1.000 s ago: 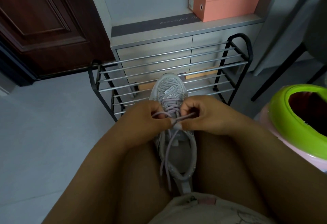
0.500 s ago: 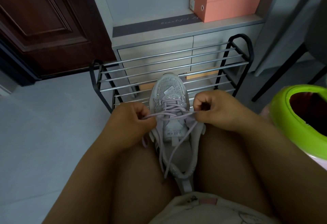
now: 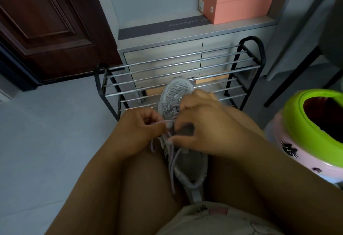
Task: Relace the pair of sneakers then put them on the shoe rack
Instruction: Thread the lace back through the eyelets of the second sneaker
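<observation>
Between a seated person's bare thighs, a grey sneaker (image 3: 177,101) lies toe-forward, its toe reaching toward the metal shoe rack (image 3: 185,71). Left hand (image 3: 137,128) sits beside the shoe's left flank, fingers curled, pinching a pale lilac lace (image 3: 173,162) that runs taut across to the eyelets. Right hand (image 3: 202,127) arches over the tongue, knuckles raised, thumb and forefinger pinching the lace near the upper eyelets. Loose lace ends trail down over the shoe's opening. Pink shoeboxes (image 3: 239,6) rest on a grey cabinet (image 3: 163,49) behind the rack; a green-rimmed bin (image 3: 300,123) stands at right.
</observation>
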